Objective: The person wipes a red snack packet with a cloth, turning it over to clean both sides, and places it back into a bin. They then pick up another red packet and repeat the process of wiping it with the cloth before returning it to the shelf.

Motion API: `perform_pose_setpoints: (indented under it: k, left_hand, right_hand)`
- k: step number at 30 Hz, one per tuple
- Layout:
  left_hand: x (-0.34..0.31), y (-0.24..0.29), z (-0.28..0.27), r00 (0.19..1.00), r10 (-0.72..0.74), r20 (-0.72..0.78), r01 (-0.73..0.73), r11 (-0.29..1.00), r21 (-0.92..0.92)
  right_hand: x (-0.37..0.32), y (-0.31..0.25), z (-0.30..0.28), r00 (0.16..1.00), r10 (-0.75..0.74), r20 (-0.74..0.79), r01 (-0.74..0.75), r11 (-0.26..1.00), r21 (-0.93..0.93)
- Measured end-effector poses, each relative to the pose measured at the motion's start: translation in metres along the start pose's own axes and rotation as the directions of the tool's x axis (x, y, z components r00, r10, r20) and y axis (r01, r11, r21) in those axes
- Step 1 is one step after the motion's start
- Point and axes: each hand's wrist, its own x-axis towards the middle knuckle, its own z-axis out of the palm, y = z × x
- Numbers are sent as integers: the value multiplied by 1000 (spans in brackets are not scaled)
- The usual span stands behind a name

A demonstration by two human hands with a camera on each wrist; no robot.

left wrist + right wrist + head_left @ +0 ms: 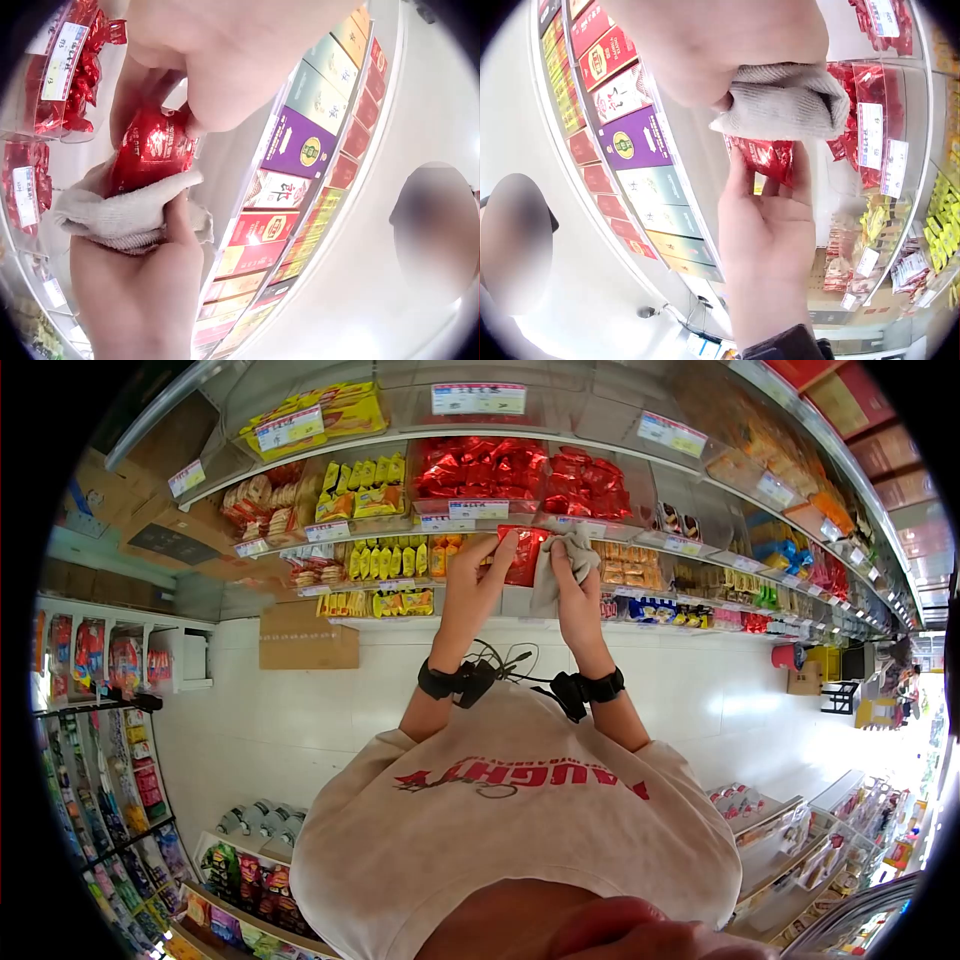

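A shiny red packet (524,555) is held up between both hands, in front of the shelf bins. The left hand (473,585) pinches one end of it; in the right wrist view the left thumb and fingers grip the red packet (769,159). The right hand (580,600) holds a folded grey-white cloth (552,575) against the packet's other end. In the left wrist view the cloth (127,210) covers part of the packet (154,146), with the right thumb on top. The right fingers behind the cloth are hidden.
Shelf bins hold red-wrapped sweets (480,468), yellow packets (362,488) and other snacks. A cardboard box (308,638) lies on the floor at the shelf's foot. Black cables (505,660) hang between the wrists. Boxed goods (300,142) line another shelf.
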Motion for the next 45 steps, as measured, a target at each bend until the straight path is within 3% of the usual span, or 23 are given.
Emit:
perform_pose_setpoints:
  k: [1,3,7,10,12,15,18,21,22,24,25,28,30,31,32,34,38,41,44,45]
  left_hand:
    - [3,-3,-7,999,26,-36,-26,999,19]
    - [10,-9,-18,992,76,-98,-71,996,55]
    - [15,-15,-29,975,30,-221,-8,995,102]
    - [15,-26,-28,979,-16,-201,25,999,43]
    - [19,-31,-26,988,-41,-152,35,999,-42]
    - [27,-41,-10,975,128,-182,-144,987,-74]
    - [31,-43,0,999,43,-30,-46,993,-112]
    - [38,-48,7,965,-88,248,161,943,-291]
    - [41,-48,14,963,-63,261,142,944,-296]
    - [49,-54,17,908,-232,349,315,927,-203]
    - [52,-54,19,868,-314,384,393,907,-147]
    - [56,-40,43,931,-208,300,273,942,-195]
    - [70,-53,64,982,116,151,-113,993,-31]
    - [79,-62,73,951,291,102,-298,952,67]
    - [86,-71,78,954,269,131,-285,951,125]
    - [94,-64,87,975,70,211,-94,990,103]
    - [100,-41,109,903,-176,391,161,984,70]
    - [111,-86,124,851,-138,507,178,984,-30]
    - [110,-74,146,869,-231,437,323,935,-147]
    - [113,-87,149,869,-240,433,304,949,-86]
  right_hand:
    - [1,1,8,1000,24,-12,-24,999,48]
    - [3,9,21,1000,-22,20,23,995,-94]
    - [10,24,33,998,-56,-17,48,953,-299]
    - [8,27,51,946,-302,-119,239,895,-376]
    - [3,26,51,963,-245,-116,180,897,-404]
    - [-3,21,47,986,-152,-71,111,909,-402]
    - [0,22,41,997,-78,3,75,945,-319]
    - [10,21,25,987,-96,131,143,899,-415]
    - [14,22,18,984,-111,137,160,884,-440]
    - [26,25,3,982,-138,128,181,878,-443]
    - [33,25,-8,995,-69,73,93,900,-427]
    - [56,27,-43,984,159,-79,-175,949,-263]
    - [66,20,-56,954,285,-97,-286,958,4]
    - [68,16,-58,978,203,-38,-205,978,-42]
    - [70,14,-61,992,121,22,-119,989,-84]
    - [79,13,-74,991,6,136,13,990,-141]
    - [107,22,-109,996,-33,89,38,997,-64]
    - [119,28,-135,993,-96,73,103,989,-109]
    - [126,41,-153,992,-113,56,120,984,-134]
    - [128,45,-158,992,-109,56,117,979,-164]
